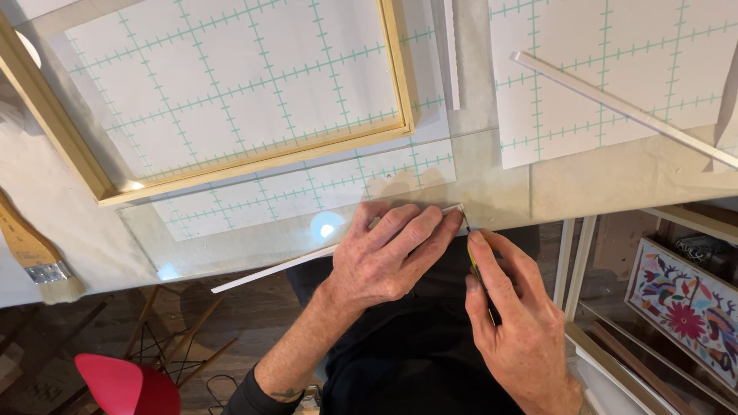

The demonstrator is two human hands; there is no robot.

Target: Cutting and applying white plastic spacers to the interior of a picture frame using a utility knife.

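Head view, looking down at the near edge of a worktable (600, 180).

Left hand (388, 257): fingers spread and laid flat, palm down, over the right end of a thin white strip (261, 270). The strip runs along the near table edge, rising slightly from left to right, and its right end shows just past the fingertips. The flat press reads as a hold-down, so the strip cannot slide or bow.

Right hand (511, 319): thumb and forefinger pinch a slim yellow-and-dark tool (478, 278), probably a pencil or a small blade; too little of it shows to tell which. Its tip sits right at the strip's end, beside the left fingertips. The pinch is close to the tip, likely for fine control.

Surroundings: a wooden frame (396, 92) lies on a sheet of white board with a green grid (307, 188), far of the hands. A second gridded board (584, 100) lies far right with another white strip (615, 104) slanting across it. A wide brush (34, 261) rests at the left edge. A red chair (123, 384) stands below, near left; an embroidered floral picture (688, 303) leans at near right.
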